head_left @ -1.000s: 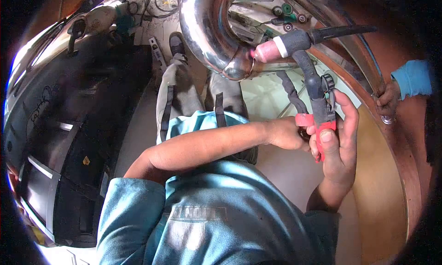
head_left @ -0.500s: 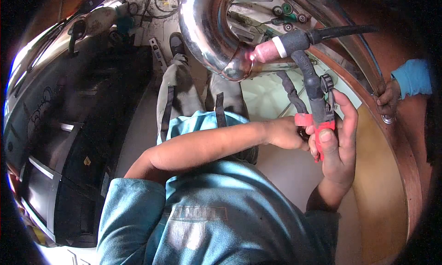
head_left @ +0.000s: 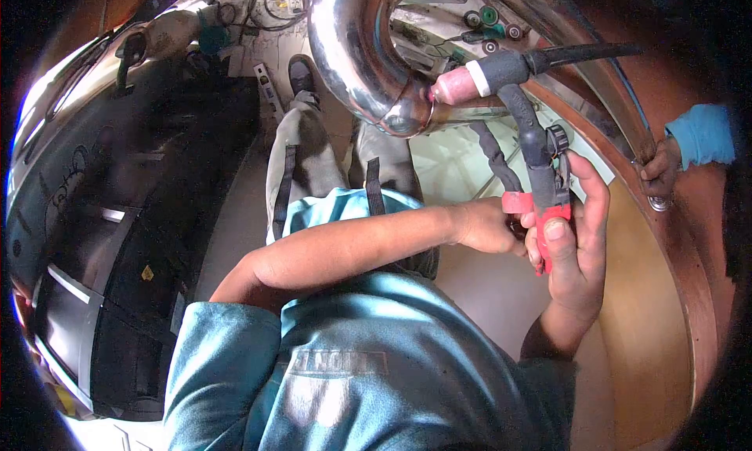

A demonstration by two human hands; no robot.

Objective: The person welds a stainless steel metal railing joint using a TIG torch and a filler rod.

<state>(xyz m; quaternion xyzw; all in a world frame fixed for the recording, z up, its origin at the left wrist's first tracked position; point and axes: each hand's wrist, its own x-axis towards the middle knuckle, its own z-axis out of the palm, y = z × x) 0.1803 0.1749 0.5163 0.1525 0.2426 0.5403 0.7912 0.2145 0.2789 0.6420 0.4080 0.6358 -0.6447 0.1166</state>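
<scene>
My right hand (head_left: 576,251) grips the red and grey handle of a welding torch (head_left: 540,169), thumb on the red trigger. The torch's pink ceramic nozzle (head_left: 454,85) points left and touches the seam of a polished curved steel pipe (head_left: 352,52). My left hand (head_left: 486,225) reaches across my body and rests against the torch handle beside my right hand; its fingers are hidden behind the handle. A black hose (head_left: 587,53) leaves the torch head to the right.
Another person's hand (head_left: 658,169) in a blue sleeve (head_left: 701,134) holds the copper-coloured rim (head_left: 627,122) at the right. A dark machine housing (head_left: 102,239) fills the left. My legs and shoe (head_left: 301,75) stretch forward below the pipe.
The torch nozzle shifted slightly along the pipe seam and back. Both hands keep their hold on the handle.
</scene>
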